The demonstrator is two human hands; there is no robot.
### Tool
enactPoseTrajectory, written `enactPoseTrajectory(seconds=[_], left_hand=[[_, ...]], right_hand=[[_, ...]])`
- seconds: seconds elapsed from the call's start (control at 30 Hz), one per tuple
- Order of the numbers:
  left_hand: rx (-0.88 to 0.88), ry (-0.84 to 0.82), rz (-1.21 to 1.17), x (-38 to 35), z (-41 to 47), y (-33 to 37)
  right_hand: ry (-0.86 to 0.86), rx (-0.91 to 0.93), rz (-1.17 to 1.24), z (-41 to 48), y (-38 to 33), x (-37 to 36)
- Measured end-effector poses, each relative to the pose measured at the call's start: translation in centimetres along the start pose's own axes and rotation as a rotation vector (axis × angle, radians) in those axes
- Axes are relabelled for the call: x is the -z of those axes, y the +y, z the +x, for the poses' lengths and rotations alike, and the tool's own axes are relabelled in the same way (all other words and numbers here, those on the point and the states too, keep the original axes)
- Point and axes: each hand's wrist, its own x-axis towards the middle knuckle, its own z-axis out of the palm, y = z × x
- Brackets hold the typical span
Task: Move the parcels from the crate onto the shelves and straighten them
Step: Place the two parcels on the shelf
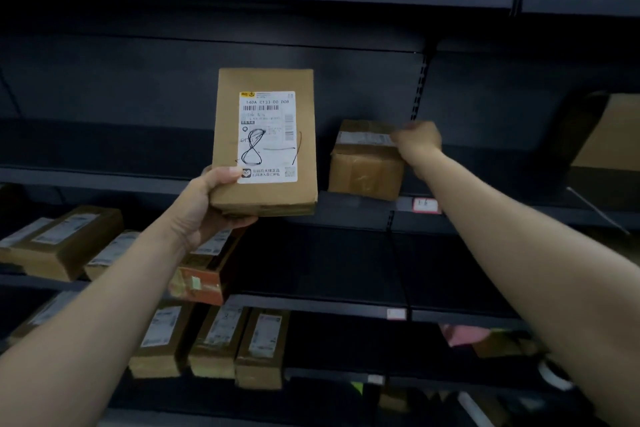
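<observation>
Two grips are at work. Your left hand (pixel 207 204) is closed on the lower left corner of the flat parcel (pixel 265 142), thumb on the label side, fingers under its bottom edge; the parcel is upright, long axis vertical, label toward you, its base level with the shelf (pixel 346 208) edge. Your right hand (pixel 417 142) is closed on the top right corner of the small box (pixel 365 163), which sits on that shelf. The box lies just right of the parcel, so the open shelf space lies behind and to the left.
</observation>
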Motion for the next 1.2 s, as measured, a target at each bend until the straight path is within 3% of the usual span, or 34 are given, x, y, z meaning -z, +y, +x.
enactPoseTrajectory(seconds=[0.2,0.37,0.73,1.2], left_hand=[[0.089,-0.09,0.056,3.1,-2.9,-1.8],[0.2,-0.118,0.118,7.6,-5.7,-4.9],[0.481,-0.157,0.17,12.8,-8.9,-15.2],[0.823,-0.14,0.208,12.2,-5.3,-30.8]], right_hand=[[-0.041,0.425,-0.333,-8.8,-2.3,-1.4],[-0.088,0.539,-0.476,-15.2,-1.4,-4.1],[-0.276,0.506,-0.77,-22.6,6.2,-9.4],[-0.414,0.49,-1.138,-20.0,20.2,-10.3]])
